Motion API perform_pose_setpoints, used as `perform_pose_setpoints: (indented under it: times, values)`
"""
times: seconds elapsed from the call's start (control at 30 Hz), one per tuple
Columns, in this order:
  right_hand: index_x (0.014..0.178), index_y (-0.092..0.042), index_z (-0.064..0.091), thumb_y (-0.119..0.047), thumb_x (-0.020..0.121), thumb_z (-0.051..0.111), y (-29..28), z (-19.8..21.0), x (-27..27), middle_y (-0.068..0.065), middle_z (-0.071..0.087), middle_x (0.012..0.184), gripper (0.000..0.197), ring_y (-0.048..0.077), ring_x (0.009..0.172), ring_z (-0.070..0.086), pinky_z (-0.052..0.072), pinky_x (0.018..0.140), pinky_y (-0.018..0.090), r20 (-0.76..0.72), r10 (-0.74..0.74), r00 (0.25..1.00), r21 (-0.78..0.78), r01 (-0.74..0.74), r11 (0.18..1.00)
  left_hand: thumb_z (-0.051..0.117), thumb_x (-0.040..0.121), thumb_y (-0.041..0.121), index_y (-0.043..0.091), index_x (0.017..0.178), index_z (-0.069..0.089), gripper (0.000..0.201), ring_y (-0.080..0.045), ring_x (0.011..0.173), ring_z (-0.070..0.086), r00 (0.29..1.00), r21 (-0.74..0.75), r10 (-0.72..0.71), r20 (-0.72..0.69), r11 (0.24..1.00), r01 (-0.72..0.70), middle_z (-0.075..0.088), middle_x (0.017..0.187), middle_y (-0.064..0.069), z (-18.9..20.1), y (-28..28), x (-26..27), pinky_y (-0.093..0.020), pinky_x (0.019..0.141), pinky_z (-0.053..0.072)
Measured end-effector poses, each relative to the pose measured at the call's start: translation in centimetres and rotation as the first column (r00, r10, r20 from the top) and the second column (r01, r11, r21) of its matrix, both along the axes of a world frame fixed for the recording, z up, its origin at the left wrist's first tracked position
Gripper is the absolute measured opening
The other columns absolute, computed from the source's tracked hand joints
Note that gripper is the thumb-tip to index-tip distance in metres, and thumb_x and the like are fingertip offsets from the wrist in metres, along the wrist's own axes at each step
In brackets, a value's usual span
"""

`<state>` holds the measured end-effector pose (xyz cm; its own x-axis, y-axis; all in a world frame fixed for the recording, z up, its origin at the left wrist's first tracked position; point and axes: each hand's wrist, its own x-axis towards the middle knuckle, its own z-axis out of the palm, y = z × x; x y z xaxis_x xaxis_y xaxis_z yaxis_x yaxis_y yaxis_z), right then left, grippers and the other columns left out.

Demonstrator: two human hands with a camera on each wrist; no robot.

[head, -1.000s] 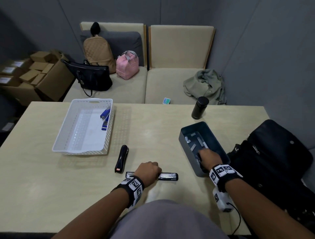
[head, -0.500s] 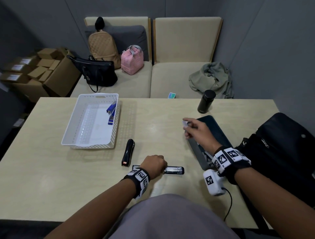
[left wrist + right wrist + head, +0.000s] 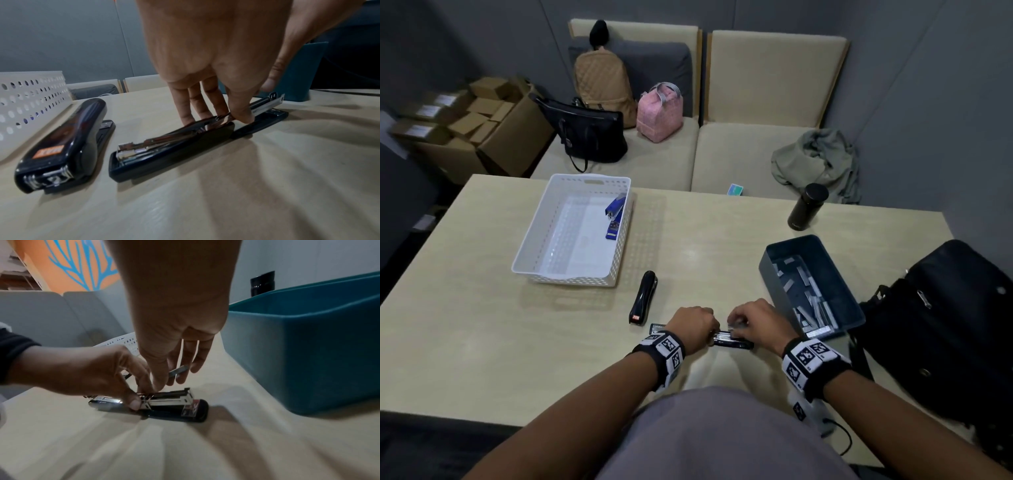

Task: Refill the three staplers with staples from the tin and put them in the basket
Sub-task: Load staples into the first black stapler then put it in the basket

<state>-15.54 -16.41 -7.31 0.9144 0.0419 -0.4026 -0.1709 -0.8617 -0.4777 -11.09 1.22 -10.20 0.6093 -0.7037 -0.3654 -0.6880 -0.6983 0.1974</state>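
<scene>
An open black stapler [image 3: 734, 342] lies flat on the table near the front edge, its metal magazine [image 3: 170, 400] exposed. My left hand [image 3: 226, 116] pinches it at the hinge with fingers and thumb. My right hand [image 3: 170, 378] pinches a short staple strip [image 3: 179, 369] just above the magazine. A second black stapler [image 3: 643, 297] lies closed to the left. A blue stapler [image 3: 614, 216] rests in the white basket [image 3: 534, 236] at the back left. The blue-grey tin [image 3: 774, 284] on the right holds several staple strips [image 3: 815, 308].
A black bag [image 3: 945, 325] sits on the table's right edge beside the tin. A black bottle [image 3: 808, 205] stands at the back right. Behind the table is a bench with bags and a jacket; cardboard boxes lie at the left.
My right hand left the tin with a staple strip, swung up and left, then came down over the open stapler. The left hand stayed on the stapler.
</scene>
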Motion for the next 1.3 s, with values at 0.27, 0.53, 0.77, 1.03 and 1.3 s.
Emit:
perform_pose_setpoints:
  times: [0.27, 0.53, 0.77, 1.03, 1.3]
  values:
    - [0.1, -0.023, 0.069, -0.036, 0.083, 0.062, 2.0, -1.0, -0.7, 0.007, 0.072, 0.091, 0.023, 0.031, 0.084, 0.064, 0.048, 0.069, 0.035, 0.045, 0.244, 0.969, -0.305, -0.219, 0.927, 0.062, 0.085, 0.022, 0.024, 0.101, 0.075, 0.021, -0.03, 0.095, 0.063, 1.0, -0.005, 0.017, -0.015, 1.0, -0.017, 0.065, 0.102, -0.006, 0.1, 0.0, -0.1, -0.032, 0.066, 0.039]
    - [0.099, -0.021, 0.068, -0.033, 0.079, 0.062, 2.3, -1.3, -0.7, 0.01, 0.071, 0.09, 0.023, 0.034, 0.085, 0.064, 0.049, 0.071, 0.036, 0.038, 0.247, 0.968, -0.344, -0.219, 0.913, 0.061, 0.086, 0.021, 0.023, 0.104, 0.074, 0.021, -0.03, 0.096, 0.063, 1.0, -0.007, 0.001, -0.015, 1.0, -0.001, 0.065, 0.104, -0.006, 0.1, 0.0, 0.1, -0.032, 0.067, 0.039]
    - [0.101, -0.021, 0.068, -0.032, 0.079, 0.064, 2.3, -1.5, -1.0, 0.011, 0.07, 0.091, 0.025, 0.034, 0.085, 0.064, 0.047, 0.07, 0.035, 0.037, 0.21, 0.977, -0.328, -0.187, 0.926, 0.061, 0.086, 0.021, 0.021, 0.102, 0.074, 0.021, -0.03, 0.095, 0.063, 1.0, 0.008, 0.004, -0.01, 1.0, -0.004, 0.064, 0.104, -0.007, 0.1, 0.0, 0.0, -0.031, 0.066, 0.037]
    - [0.103, -0.024, 0.068, -0.03, 0.078, 0.066, 2.2, -1.4, -1.1, 0.008, 0.069, 0.093, 0.026, 0.03, 0.085, 0.064, 0.049, 0.072, 0.033, 0.033, 0.194, 0.98, -0.307, -0.175, 0.936, 0.062, 0.087, 0.022, 0.023, 0.103, 0.074, 0.021, -0.029, 0.096, 0.063, 1.0, 0.012, 0.004, -0.006, 1.0, -0.003, 0.064, 0.105, -0.006, 0.1, 0.0, 0.0, -0.031, 0.066, 0.038]
    - [0.096, -0.02, 0.071, -0.028, 0.082, 0.061, 2.2, -1.6, -1.2, 0.01, 0.071, 0.085, 0.019, 0.032, 0.079, 0.065, 0.047, 0.066, 0.034, 0.055, 0.245, 0.968, -0.33, -0.214, 0.919, 0.062, 0.087, 0.022, 0.022, 0.101, 0.074, 0.019, -0.029, 0.096, 0.064, 1.0, 0.016, -0.002, 0.001, 1.0, 0.002, 0.064, 0.105, -0.007, 0.2, -0.1, 0.0, -0.031, 0.065, 0.036]
